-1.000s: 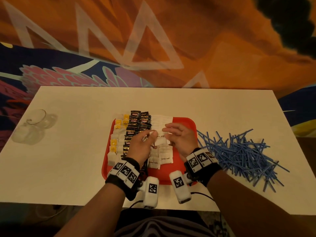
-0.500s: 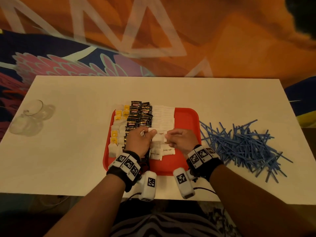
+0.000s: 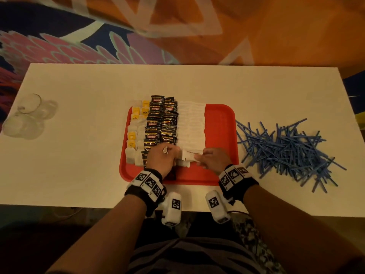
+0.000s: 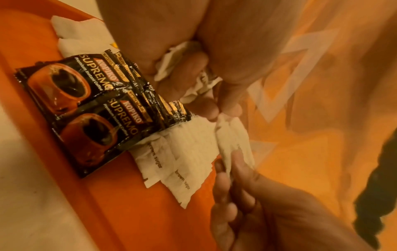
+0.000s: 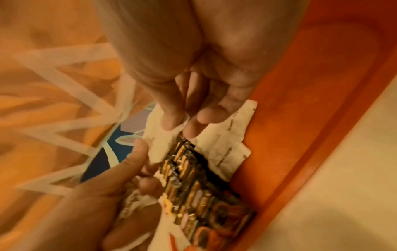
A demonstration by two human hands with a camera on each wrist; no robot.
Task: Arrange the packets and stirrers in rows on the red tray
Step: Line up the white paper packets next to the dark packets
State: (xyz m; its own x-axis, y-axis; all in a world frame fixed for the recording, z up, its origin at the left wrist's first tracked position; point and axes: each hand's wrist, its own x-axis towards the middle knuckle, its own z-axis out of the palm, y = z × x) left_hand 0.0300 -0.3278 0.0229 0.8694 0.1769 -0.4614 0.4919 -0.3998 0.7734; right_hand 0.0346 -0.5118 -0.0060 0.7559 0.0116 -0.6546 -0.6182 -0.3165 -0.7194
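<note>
— Left hand (image 3: 161,158) first: what was it doing?

— It pinched the left end of a white brown sugar packet (image 3: 192,154) between thumb and fingertips, with more crumpled white packets bunched in its palm (image 4: 171,68). The right hand (image 3: 214,160) pinched the same packet's right end between thumb and forefinger.

— Which way did that packet lie?

— Its long axis ran left to right across the red tray (image 3: 221,123), stretched between the two hands at the near end of the white row (image 3: 191,123). The lettering looked upside down from the head view. The left wrist view showed it raised a little above the packets beneath.

— And the others?

— Two more sugar packets (image 4: 171,163) lay flat just below it, overlapping, also crosswise. Left of the white row ran two columns of black coffee packets (image 3: 161,123), overlapping like shingles from the far rim toward the person, then tea bags (image 3: 136,131) with yellow tags along the left edge.

— The stirrers?

— Blue stirrers (image 3: 286,151) sat in a loose crisscross heap on the white table (image 3: 79,155), right of the tray, pointing every way. A clear glass (image 3: 27,117) lay at the table's left edge.
</note>
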